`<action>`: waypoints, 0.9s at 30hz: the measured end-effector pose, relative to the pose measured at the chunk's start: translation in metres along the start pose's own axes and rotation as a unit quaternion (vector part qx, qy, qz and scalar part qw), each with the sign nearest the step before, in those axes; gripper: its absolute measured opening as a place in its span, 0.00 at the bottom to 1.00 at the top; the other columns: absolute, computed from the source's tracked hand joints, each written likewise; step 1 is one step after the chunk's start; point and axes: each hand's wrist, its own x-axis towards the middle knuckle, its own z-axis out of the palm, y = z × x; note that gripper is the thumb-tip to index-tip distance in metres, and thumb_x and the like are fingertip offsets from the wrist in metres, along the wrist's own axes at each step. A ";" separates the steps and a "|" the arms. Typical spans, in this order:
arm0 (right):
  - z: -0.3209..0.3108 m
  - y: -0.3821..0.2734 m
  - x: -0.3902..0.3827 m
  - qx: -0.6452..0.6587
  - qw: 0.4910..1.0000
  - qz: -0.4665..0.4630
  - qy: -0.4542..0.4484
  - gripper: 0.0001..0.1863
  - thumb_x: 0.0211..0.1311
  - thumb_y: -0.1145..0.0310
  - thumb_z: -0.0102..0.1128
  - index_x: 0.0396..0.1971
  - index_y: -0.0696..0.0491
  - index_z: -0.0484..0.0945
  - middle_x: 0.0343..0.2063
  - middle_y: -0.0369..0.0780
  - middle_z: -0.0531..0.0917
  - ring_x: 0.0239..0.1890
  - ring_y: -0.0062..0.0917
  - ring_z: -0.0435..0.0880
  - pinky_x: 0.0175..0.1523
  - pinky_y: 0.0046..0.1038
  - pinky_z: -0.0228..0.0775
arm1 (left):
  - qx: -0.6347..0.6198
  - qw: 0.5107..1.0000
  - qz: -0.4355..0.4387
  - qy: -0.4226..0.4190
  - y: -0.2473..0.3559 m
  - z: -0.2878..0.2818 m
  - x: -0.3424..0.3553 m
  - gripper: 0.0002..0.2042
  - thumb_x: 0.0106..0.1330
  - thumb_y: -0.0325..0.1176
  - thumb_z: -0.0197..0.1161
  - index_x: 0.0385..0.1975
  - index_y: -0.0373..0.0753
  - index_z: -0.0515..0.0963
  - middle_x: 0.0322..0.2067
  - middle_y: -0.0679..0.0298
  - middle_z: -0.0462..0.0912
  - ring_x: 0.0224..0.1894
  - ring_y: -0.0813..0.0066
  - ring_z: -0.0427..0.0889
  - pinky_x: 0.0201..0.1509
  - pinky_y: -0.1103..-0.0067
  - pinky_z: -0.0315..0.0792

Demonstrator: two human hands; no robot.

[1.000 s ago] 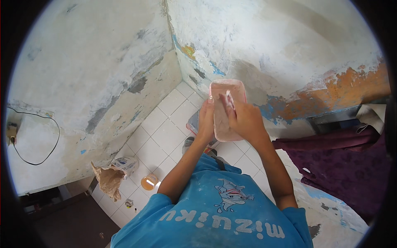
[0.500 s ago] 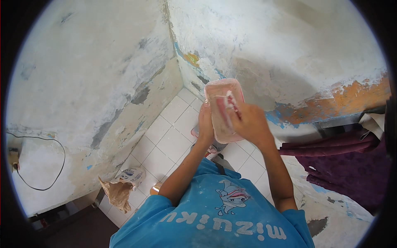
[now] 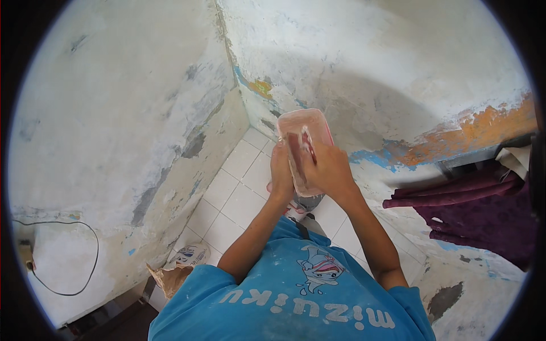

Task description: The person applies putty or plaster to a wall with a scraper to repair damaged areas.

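Pink tub (image 3: 326, 126) with pale paste (image 3: 297, 123)
Left hand (image 3: 281, 173) clasps its left side; right hand (image 3: 331, 171), closed, grips reddish tool (image 3: 309, 145) inside.

tub (image 3: 326, 126) shifted left, paper bag (image 3: 169, 278) more hidden

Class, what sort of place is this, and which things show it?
Likely a room under repair, perhaps in a home: worn, patchy walls, flaking orange paint, white floor tiles, and a paste-smeared pink tray.
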 end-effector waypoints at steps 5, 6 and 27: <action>-0.001 0.009 0.012 -0.063 0.995 0.070 0.012 0.14 0.65 0.64 0.53 0.42 0.57 0.78 0.28 0.56 0.84 0.31 0.53 0.84 0.41 0.51 0.75 | -0.024 0.998 -0.050 -0.022 0.005 -0.006 0.006 0.21 0.80 0.46 0.43 0.58 0.33 0.69 0.50 0.59 0.78 0.52 0.73 0.78 0.57 0.76 0.73; 0.000 0.011 0.009 -0.064 0.995 0.071 0.013 0.14 0.65 0.64 0.53 0.42 0.57 0.78 0.28 0.56 0.84 0.31 0.53 0.84 0.41 0.51 0.75 | -0.021 0.998 -0.055 -0.025 0.007 -0.008 0.010 0.22 0.80 0.46 0.43 0.58 0.33 0.70 0.49 0.59 0.78 0.51 0.74 0.78 0.57 0.75 0.73; 0.006 0.003 0.005 -0.093 0.995 0.019 0.017 0.15 0.65 0.63 0.54 0.44 0.56 0.80 0.23 0.53 0.82 0.27 0.52 0.82 0.33 0.50 0.71 | 0.066 0.996 -0.038 -0.055 0.021 -0.022 0.015 0.24 0.81 0.47 0.42 0.62 0.32 0.67 0.54 0.57 0.75 0.56 0.72 0.73 0.63 0.76 0.67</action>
